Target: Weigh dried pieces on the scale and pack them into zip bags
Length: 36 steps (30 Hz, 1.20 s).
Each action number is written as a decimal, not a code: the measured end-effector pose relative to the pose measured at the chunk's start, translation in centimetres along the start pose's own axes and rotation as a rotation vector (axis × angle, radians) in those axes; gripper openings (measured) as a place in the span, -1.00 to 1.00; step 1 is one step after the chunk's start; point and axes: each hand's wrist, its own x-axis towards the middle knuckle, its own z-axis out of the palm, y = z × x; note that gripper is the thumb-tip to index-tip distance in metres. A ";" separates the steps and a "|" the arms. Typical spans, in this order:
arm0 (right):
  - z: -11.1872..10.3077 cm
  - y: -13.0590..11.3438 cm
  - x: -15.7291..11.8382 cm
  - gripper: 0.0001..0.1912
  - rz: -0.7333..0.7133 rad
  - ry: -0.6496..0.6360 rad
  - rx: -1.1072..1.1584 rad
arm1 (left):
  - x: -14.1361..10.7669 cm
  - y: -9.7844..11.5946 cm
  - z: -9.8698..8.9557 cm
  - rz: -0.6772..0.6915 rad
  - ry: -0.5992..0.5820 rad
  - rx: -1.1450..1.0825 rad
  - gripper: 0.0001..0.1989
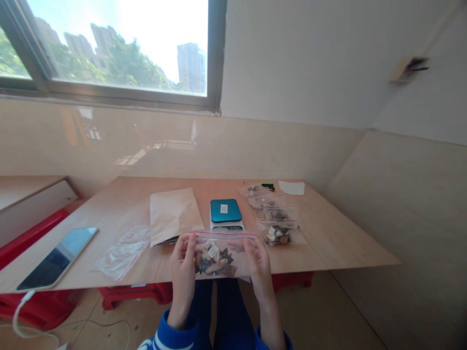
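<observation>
**Hands holding a filled bag above the near edge of a plywood board.** We see the left hand [182, 277] and the right hand [260, 277] raised with fingers upward, apart from each other, gripping the two sides of a clear zip-top bag [219, 260] at lower centre. The fingers curl onto the film, though we cannot tell exactly how each fingertip pinches it. The bag holds dark and tan dried pieces [210, 262] and a small white label [213, 251]. We cannot tell whether its red-lined zip [222, 235] is closed.

Just beyond the bag are a kraft paper envelope [171, 216] and a digital scale with a teal top [226, 210]. At upper right, overlapping filled zip bags [279, 233] lie in a row on the plywood board [328, 238]. At left lie a flat empty zip bag [124, 253] and a tablet [56, 260].

We note several risks. If the zip is open, tilting the bag could spill the pieces. Because the film is slick, a loosened grip could let the bag drop past the board's edge. Reaching forward could knock the scale, disturbing anything placed on it, or shift the overlapping bags. The tablet, lying near the board's edge, could be nudged off.
</observation>
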 end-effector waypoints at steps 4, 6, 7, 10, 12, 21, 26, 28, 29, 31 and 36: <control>0.0 0.2 0.2 -0.67 0.017 0.091 0.017 | -0.2 0.0 -0.2 0.007 0.008 0.019 -0.62; -0.1 0.3 0.4 -0.66 0.028 0.137 0.001 | -0.2 0.1 -0.1 0.000 0.007 0.015 -0.63; -0.1 0.4 0.4 -0.66 0.029 0.167 -0.003 | -0.2 0.2 0.0 -0.004 0.001 0.012 -0.62; -0.4 0.5 0.5 -0.63 0.024 0.241 -0.010 | -0.2 0.5 0.2 -0.018 -0.054 0.001 -0.62; -0.7 0.6 0.5 -0.59 0.015 0.247 -0.029 | -0.3 0.6 0.2 -0.009 -0.080 -0.002 -0.64; -1.1 0.0 0.1 -0.55 -0.043 0.200 -0.177 | 0.2 1.3 -1.0 0.138 -0.096 0.063 -0.74; -1.0 0.0 -0.2 -0.57 -0.077 0.272 -0.192 | 0.6 1.3 -2.2 0.215 -0.109 0.135 -0.78; -1.0 0.0 -0.3 -0.58 -0.085 0.299 -0.182 | 0.5 1.3 -2.4 0.234 -0.107 0.161 -0.79; -1.1 -0.1 -0.3 -0.59 -0.089 0.311 -0.179 | 0.3 1.3 -2.4 0.240 -0.105 0.170 -0.79; -1.0 -0.2 -0.4 -0.60 -0.104 0.324 -0.178 | 0.1 1.5 -2.4 0.255 -0.097 0.171 -0.80; -0.6 -0.2 -0.5 -0.63 -0.142 0.354 -0.167 | -0.4 1.7 -1.7 0.281 -0.039 0.111 -0.80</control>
